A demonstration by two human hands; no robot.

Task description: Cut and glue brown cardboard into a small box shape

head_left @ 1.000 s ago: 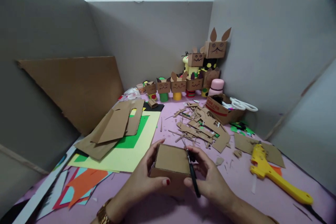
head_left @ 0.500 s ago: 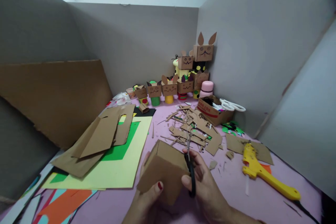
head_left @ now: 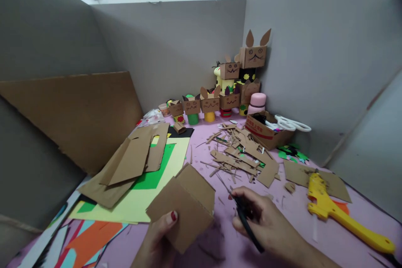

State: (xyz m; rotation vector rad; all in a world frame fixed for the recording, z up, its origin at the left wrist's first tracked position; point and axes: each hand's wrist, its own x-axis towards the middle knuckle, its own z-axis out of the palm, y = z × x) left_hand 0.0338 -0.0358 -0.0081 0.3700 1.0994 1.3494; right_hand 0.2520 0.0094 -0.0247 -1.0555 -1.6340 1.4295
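A small brown cardboard box (head_left: 185, 207) is held up at the front of the table, tilted, with a flap standing up at its top. My left hand (head_left: 160, 234) grips it from below, thumb pressed on the near face; the other fingers are hidden behind the box. To the right, my right hand (head_left: 266, 217) is closed around a pair of black-handled scissors (head_left: 248, 224). Their blades point up and left, close to the box's right side but apart from it.
Cardboard scraps (head_left: 245, 150) litter the table's middle. A yellow glue gun (head_left: 342, 213) lies at right on cardboard. Cardboard sheets (head_left: 132, 163) and coloured paper are at left. Cardboard animal figures (head_left: 210, 104), a pink bottle (head_left: 256, 102) and a supply box (head_left: 264, 132) stand behind.
The box has turned and shifted left in my left hand. My right hand with the scissors has moved right, away from the box, and the blades now lean left. The view has shifted slightly.
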